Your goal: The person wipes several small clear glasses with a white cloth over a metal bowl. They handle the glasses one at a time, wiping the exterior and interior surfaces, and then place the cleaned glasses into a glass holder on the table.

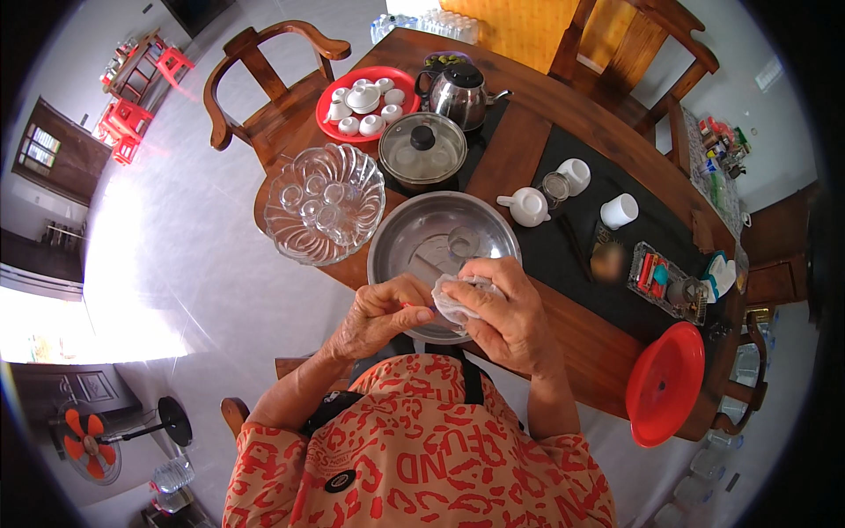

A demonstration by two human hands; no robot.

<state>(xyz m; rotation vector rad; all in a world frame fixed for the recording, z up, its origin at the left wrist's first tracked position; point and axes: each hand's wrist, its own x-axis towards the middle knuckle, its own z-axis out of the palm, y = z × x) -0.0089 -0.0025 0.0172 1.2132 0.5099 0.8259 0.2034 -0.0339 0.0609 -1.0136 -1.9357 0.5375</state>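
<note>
1. Right hand point(497, 308): fingers wrapped round a bunched white cloth point(458, 297), gripping it above the steel basin's near side.
2. Left hand point(396, 310): fingers curled toward thumb, just left of the cloth. A scrap of red shows at the fingertips; cannot tell what it is or whether it is gripped.
3. Key relation: cloth lies between the hands, nearer the right. Crumpled; no clear long axis.
4. Steel basin point(387, 242): at the tabletop's point(581, 327) near edge. Clear glass cup point(464, 240) inside, beyond the cloth; right hand looks nearer to it.
5. Scalloped glass bowl point(297, 249): left of basin, by the tabletop's left edge, holding clear cups point(327, 214).
</note>
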